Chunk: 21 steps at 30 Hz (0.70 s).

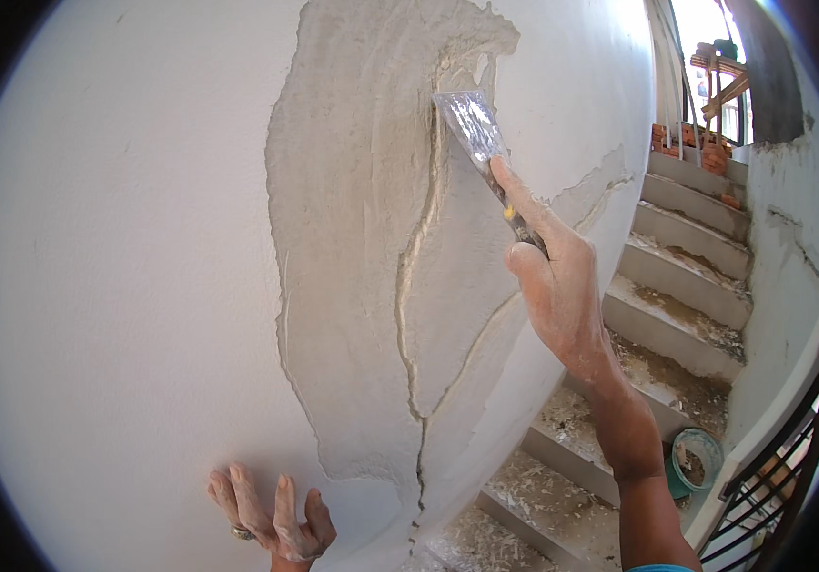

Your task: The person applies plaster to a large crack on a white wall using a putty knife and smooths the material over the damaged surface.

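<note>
A: So where's the putty knife (477, 138) sitting?
B: The right hand (554, 272) is gripping it, slanting it near the top of the crack (407, 257). The left hand (276, 520) is spreading open low by the wall (142, 286).

The person's dusty right hand (558, 276) is held high in a curled grip, index finger (522, 194) extended; the left hand (281, 534) sits low, fingers (251, 505) spread upward, palm apparently facing away.

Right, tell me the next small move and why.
Probably draw the scraper in the right hand down along the long crack: the tool sits at the crack's upper part, the crack runs on below, and the left hand is well clear.
</note>
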{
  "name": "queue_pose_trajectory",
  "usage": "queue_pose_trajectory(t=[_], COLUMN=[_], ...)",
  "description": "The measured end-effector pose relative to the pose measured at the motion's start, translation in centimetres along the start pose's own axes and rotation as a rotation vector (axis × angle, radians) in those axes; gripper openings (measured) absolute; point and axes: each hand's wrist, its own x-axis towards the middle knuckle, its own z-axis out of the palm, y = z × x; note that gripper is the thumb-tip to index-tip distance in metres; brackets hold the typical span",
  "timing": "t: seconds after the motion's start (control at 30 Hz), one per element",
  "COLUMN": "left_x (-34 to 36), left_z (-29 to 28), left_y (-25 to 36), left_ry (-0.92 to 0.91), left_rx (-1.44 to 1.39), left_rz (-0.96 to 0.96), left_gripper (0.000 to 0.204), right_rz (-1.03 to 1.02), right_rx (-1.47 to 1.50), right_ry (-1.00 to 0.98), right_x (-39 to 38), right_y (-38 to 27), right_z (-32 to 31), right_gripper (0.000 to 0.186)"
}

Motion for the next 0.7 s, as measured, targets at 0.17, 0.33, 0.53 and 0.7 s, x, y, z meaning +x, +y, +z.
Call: queue_pose_trajectory(t=[0.17,0.33,0.53,0.7], left_x=[-0.1,-0.3,-0.1,-0.4], left_z=[-0.1,-0.1,-0.1,0.1], left_y=[-0.4,-0.4,-0.2,-0.1], left_ry=[-0.013,-0.023,-0.033,-0.029], left_rx=[0.014,0.007,0.048,0.047], left_rz=[-0.015,-0.018,-0.025,-0.034], left_gripper=[0.04,0.041,0.041,0.041], right_rz=[0.006,-0.14,0.039,-0.07], right_rx=[-0.036,-0.016,0.093,0.029], right_ry=[0.002,0.038,-0.026,0.011], right_x=[1.8,1.4,2.1,0.4], right_y=[0.3,2.0,0.3,1.6], right_z=[0.0,0.4,-0.4,0.7], right_gripper=[0.068,0.071,0.072,0.072])
